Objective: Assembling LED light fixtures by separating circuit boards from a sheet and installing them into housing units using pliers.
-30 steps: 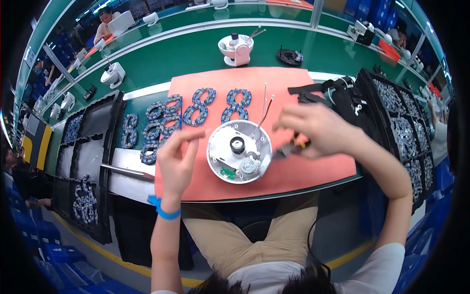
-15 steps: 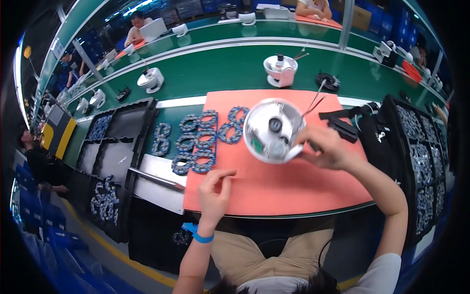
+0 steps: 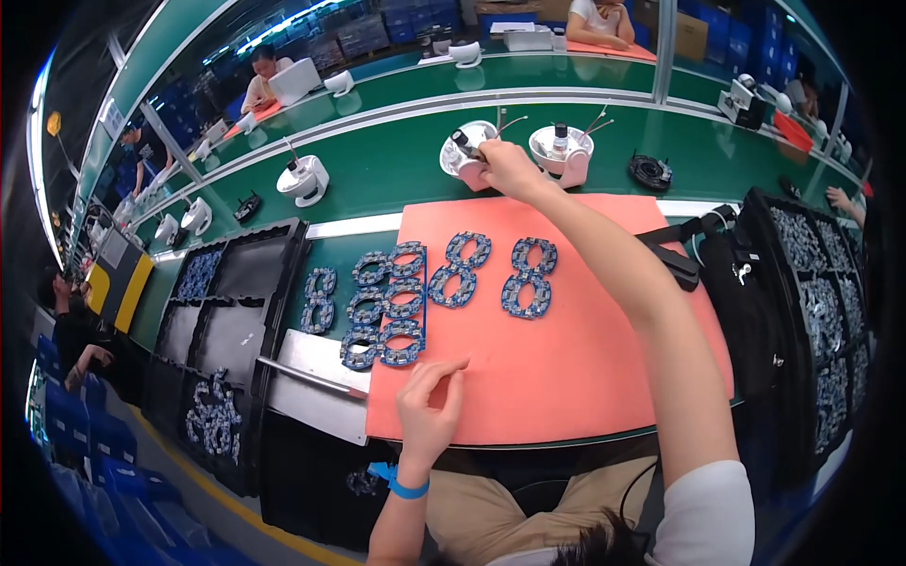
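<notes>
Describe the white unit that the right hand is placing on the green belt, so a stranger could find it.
Beyond the far edge of the orange mat runs a green belt. The white unit there sits under the right hand. Its twin just to the right stands untouched.

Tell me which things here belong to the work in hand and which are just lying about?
In hand:
- right hand placing white round unit on green belt
- left hand resting on orange mat

Lying about:
- figure-eight parts
- black trays
- second white unit
</notes>
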The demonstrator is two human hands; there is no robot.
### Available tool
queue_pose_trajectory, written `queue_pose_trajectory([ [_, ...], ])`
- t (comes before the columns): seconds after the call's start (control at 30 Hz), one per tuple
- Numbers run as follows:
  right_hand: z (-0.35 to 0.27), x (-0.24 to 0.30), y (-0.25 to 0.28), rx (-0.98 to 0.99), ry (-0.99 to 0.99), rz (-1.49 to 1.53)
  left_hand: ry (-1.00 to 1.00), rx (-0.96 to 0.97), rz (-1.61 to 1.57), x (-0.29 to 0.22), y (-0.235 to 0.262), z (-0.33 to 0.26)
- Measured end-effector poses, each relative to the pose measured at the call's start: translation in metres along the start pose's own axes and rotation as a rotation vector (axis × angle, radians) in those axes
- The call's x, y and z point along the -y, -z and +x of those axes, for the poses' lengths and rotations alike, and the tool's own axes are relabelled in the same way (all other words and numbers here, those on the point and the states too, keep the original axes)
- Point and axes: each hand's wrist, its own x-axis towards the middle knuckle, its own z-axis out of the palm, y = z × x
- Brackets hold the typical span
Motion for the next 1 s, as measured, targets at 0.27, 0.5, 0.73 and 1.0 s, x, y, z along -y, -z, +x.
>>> queue_pose_trajectory([
  [0.27, -0.046, -0.027, 0.048, -0.273, -0.017, -0.055, -0.108, -0.194, -0.025, 0.006, -0.001, -0.009],
  [0.5, -0.084, -0.084, 0.093, -0.167, -0.297, -0.111, -0.140, 0.010, -0.064, -0.011, -0.023, -0.115],
  [0.73, -0.104, -0.112, 0.100, -0.254, -0.305, -0.085, 0.288, 0.264, -0.043, 0.069, -0.110, -0.183],
  [1.0, -0.144, -0.028, 0.173, -0.313, -0.195, 0.001, 0.135, 0.406, 0.111, 0.097, -0.099, -0.167],
])
